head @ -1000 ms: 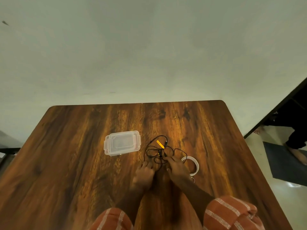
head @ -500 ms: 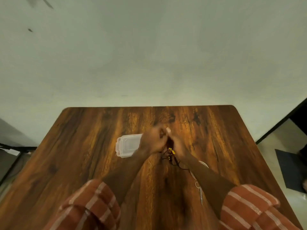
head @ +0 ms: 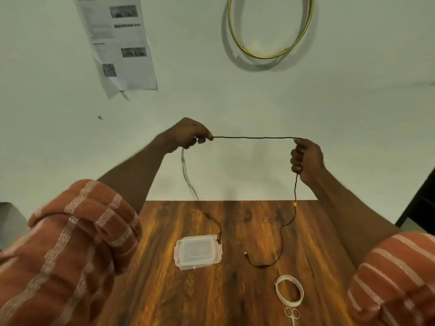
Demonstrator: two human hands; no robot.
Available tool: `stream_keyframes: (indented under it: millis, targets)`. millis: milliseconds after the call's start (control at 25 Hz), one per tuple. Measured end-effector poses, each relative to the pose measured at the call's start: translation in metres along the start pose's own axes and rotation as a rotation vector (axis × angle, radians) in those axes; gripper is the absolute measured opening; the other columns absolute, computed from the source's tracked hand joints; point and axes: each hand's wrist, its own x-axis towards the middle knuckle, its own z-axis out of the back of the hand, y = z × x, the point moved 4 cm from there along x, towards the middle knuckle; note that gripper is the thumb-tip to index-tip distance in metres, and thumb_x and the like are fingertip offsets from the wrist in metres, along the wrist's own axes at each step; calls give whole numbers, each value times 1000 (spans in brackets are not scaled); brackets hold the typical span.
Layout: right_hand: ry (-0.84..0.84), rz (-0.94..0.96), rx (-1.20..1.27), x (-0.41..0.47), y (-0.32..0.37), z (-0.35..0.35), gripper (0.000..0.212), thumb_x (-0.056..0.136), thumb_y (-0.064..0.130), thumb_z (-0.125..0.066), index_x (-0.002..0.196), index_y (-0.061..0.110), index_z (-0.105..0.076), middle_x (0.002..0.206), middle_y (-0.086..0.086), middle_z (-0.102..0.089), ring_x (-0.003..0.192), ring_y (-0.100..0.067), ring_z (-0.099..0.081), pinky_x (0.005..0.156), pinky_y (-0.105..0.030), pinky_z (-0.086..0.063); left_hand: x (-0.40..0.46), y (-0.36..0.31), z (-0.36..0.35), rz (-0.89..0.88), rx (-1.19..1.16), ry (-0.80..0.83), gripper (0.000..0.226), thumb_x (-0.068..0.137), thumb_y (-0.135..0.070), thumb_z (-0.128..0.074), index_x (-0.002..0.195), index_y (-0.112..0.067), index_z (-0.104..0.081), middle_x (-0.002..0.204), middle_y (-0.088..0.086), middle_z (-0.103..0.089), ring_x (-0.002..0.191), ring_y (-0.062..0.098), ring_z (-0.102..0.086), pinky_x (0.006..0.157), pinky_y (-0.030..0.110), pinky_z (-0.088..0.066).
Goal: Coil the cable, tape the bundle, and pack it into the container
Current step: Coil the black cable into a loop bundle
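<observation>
A thin black cable (head: 256, 137) is stretched level between my two raised hands, high above the wooden table (head: 235, 290). My left hand (head: 188, 135) pinches one part of it, my right hand (head: 306, 158) is closed around another. From each hand a loose end hangs down. The right end carries a small yellow piece (head: 294, 204) and curls onto the table. The left end reaches the clear lidded plastic container (head: 198, 252). A white tape roll (head: 289, 290) lies at the near right.
Small scissors (head: 292, 314) lie just in front of the tape roll. On the wall behind hang a printed paper sheet (head: 120, 43) and a yellow wire hoop (head: 270, 27). A dark opening shows at the right edge.
Both hands have lifted off the table and moved apart, pulling the tangled cable out into a straight span. The camera has tilted up toward the wall.
</observation>
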Motion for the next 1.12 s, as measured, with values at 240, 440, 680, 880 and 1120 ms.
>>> stream_keyframes:
  millis: [240, 440, 680, 880, 1120]
  targets:
    - [127, 168, -413, -23, 27, -48, 35, 80, 51, -52, 86, 19, -64, 82, -3, -67, 63, -13, -61, 62, -28, -44, -2, -30, 5, -84, -68, 4, 15, 85, -21, -70, 82, -7, -75, 57, 0, -49, 45, 12, -32, 43, 20, -23]
    - [504, 194, -539, -52, 40, -157, 57, 87, 57, -55, 122, 12, -57, 81, -4, -70, 73, -16, -64, 76, -37, -46, 3, -47, -12, -129, -7, -50, 13, 85, -7, -63, 94, -1, -69, 62, 4, -55, 50, 12, -39, 43, 19, -29]
    - [394, 278, -611, -36, 57, -133, 22, 90, 10, -58, 71, 9, -68, 56, 17, -60, 38, -7, -21, 40, -16, -12, -30, 14, 7, -48, -25, -17, 31, 83, -36, -74, 84, -5, -73, 63, 2, -54, 56, 13, -44, 52, 23, -38]
    - [190, 291, -477, -9, 80, -91, 27, 95, 14, -55, 69, 11, -64, 51, 17, -61, 45, -11, -24, 38, -14, -13, -75, 101, -18, 82, -298, 65, 22, 89, -25, -67, 77, -7, -70, 47, -5, -37, 45, 12, -44, 81, 41, -52]
    - [14, 286, -370, 14, 100, -44, 27, 93, 18, -57, 66, 14, -62, 39, 16, -44, 36, -8, -22, 36, -12, -14, -104, 126, -37, 162, -597, 205, 22, 94, -25, -57, 86, -8, -67, 51, -3, -37, 45, 12, -42, 62, 28, -53]
